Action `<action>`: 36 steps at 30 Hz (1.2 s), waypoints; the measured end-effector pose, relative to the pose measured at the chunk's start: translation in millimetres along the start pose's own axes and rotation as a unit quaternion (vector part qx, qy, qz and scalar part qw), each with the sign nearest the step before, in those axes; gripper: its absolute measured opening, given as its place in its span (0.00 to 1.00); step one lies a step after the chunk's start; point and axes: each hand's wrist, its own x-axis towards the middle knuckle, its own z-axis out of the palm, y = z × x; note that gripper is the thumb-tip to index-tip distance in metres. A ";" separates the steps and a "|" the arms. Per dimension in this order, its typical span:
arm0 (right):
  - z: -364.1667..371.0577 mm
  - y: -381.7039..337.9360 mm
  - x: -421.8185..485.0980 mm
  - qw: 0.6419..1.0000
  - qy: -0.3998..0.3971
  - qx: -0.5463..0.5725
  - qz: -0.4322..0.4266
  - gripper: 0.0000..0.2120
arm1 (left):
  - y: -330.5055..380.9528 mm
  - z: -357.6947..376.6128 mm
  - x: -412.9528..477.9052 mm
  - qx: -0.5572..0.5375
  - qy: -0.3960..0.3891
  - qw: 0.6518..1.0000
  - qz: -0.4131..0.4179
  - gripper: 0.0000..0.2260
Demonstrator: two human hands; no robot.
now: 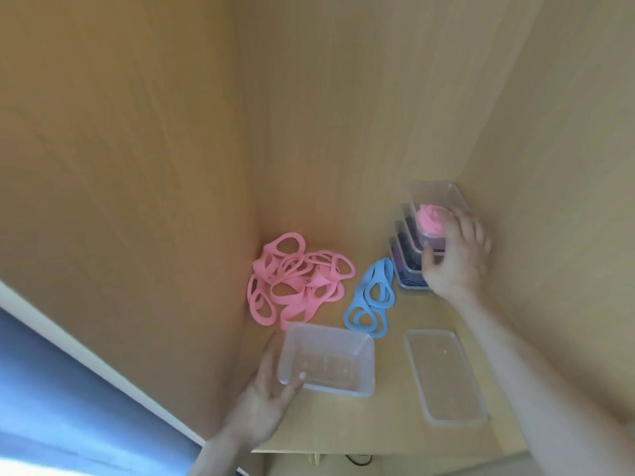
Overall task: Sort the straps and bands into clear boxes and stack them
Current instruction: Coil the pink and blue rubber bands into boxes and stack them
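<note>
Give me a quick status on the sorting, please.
Left grip holds empty box. Right grip holds top box of stack. Pink pile, blue bands loose; lid off, nothing blocking.

Single head view: wide-angle, facing forward-down, close over wooden shelf (388, 427) corner.

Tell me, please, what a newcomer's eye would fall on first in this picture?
The tangled heap of pink bands against the left wall stands out first, with a smaller cluster of blue bands just right of it. In the back right corner the right hand grips the top box of a stack of clear boxes. Nearest the camera, the left hand holds an empty clear box.
</note>
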 end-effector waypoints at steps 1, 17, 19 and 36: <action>0.7 -5.9 -8.5 0.997 0.035 0.055 -0.034 0.21 | -0.6 0.2 -0.5 -0.018 0.001 1.000 -0.022 0.40; 87.3 -15.2 -113.3 0.901 -0.429 0.065 0.013 0.12 | 1.6 -1.2 5.2 0.018 -0.079 0.990 -0.115 0.49; 88.3 -12.0 -110.3 0.899 -0.433 0.069 0.015 0.08 | 3.4 -0.5 4.4 0.029 -0.081 0.990 -0.115 0.44; 72.5 -16.9 -123.0 0.911 -0.411 0.024 -0.005 0.09 | 5.6 0.0 1.0 0.038 -0.082 0.988 -0.122 0.41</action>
